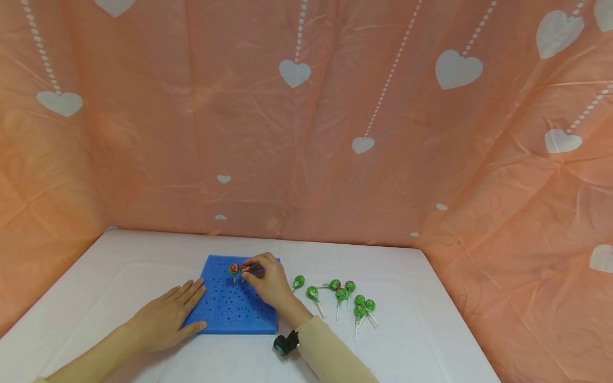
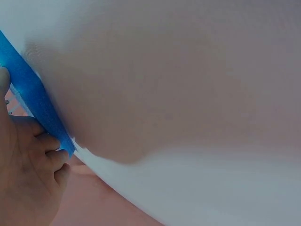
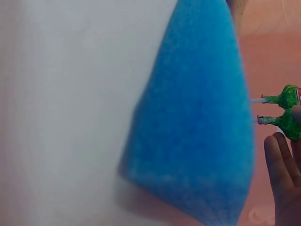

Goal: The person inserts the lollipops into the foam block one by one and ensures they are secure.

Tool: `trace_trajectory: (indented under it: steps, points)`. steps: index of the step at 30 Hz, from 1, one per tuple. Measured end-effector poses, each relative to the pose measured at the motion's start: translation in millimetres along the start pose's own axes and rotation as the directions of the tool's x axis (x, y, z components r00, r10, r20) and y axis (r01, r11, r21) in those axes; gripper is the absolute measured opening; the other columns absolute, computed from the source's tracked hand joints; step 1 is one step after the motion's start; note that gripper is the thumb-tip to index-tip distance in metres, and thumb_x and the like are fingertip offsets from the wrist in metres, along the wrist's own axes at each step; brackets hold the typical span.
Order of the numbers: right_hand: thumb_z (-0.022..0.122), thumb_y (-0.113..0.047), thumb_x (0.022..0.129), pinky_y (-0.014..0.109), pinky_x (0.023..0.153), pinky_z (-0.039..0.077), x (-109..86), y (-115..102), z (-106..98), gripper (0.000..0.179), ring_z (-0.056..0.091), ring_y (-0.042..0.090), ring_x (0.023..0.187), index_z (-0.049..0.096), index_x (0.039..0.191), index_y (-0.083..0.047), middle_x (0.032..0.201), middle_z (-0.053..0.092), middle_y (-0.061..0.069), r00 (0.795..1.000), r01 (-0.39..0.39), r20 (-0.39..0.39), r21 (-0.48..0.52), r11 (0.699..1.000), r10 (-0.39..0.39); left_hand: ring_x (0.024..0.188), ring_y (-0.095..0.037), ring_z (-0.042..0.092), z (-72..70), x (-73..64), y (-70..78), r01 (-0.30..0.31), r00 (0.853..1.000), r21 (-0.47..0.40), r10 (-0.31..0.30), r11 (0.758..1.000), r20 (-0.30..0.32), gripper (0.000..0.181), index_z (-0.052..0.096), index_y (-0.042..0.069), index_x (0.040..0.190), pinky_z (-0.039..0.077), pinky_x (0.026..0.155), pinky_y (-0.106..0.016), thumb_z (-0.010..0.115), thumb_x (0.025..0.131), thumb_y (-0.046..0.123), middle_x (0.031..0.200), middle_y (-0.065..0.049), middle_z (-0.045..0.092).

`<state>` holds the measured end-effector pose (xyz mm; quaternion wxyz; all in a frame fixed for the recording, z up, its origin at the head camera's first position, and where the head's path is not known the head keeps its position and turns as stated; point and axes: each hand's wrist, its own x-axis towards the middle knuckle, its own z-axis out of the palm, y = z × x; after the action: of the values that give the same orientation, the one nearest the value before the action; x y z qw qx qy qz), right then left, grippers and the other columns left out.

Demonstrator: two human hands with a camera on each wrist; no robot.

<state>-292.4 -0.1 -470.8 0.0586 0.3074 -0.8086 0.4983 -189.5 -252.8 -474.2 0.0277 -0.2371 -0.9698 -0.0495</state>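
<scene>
A blue foam block (image 1: pixel 230 318) dotted with small holes lies on the table. My left hand (image 1: pixel 165 319) rests along its left edge with fairly straight fingers; in the left wrist view, the fingers touch the block's side (image 2: pixel 35 96). Two lollipops in red and green wrappers stand near each other in the upper part of the block. My right hand (image 1: pixel 272 283) pinches the candy end of the right-hand lollipop (image 1: pixel 246 269); the other lollipop (image 1: pixel 233 268) stands upright by itself. From the right wrist, both sticks meet the foam, and the held lollipop (image 3: pixel 288 125) is partly covered by fingers.
Several green-wrapped lollipops (image 1: pixel 359 313) with white sticks lie loose on the white table (image 1: pixel 421 330), right of the block. A black wrist device (image 1: pixel 286 344) sits at my right wrist. Orange sheeting with white hearts (image 1: pixel 268 159) walls the back and sides.
</scene>
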Motion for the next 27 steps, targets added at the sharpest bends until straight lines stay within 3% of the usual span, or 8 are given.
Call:
trace_trajectory:
  steps: [8,16,27]
  points:
    - [0.072,-0.008,0.098,0.016,0.086,0.057,-1.8,-1.5,0.2,0.024,0.07,0.013,0.104,0.072,0.121,-0.002,0.115,0.062,0.008,1.0,-0.023,0.022,0.007,1.0,0.022,0.143,-0.052,0.042,0.2,-0.9,0.7,-0.004,1.0,-0.003,0.004,1.0,-0.001,0.081,0.05,-0.011,0.146,0.039,0.115,-0.063,0.058,0.102,0.056,0.156,-0.032,0.043]
    - [0.071,-0.008,0.099,0.019,0.087,0.058,-6.7,-4.4,-5.5,0.03,0.07,0.019,0.107,0.069,0.127,0.001,0.118,0.063,0.011,0.999,0.006,0.031,0.023,1.0,-0.007,0.143,-0.052,0.041,-1.3,0.2,0.6,0.002,1.0,-0.002,-0.002,1.0,0.003,0.081,0.05,-0.011,0.146,0.038,0.115,-0.063,0.058,0.101,0.056,0.157,-0.032,0.042]
    - [0.071,-0.01,0.099,0.027,0.093,0.059,-16.5,-11.4,-22.2,0.032,0.069,0.03,0.114,0.068,0.13,-0.002,0.125,0.064,0.01,1.0,-0.024,0.005,0.097,0.995,0.023,0.144,-0.053,0.04,-1.8,0.4,0.3,0.003,1.0,-0.015,-0.002,1.0,0.023,0.082,0.05,-0.011,0.147,0.037,0.116,-0.064,0.057,0.102,0.057,0.157,-0.033,0.041]
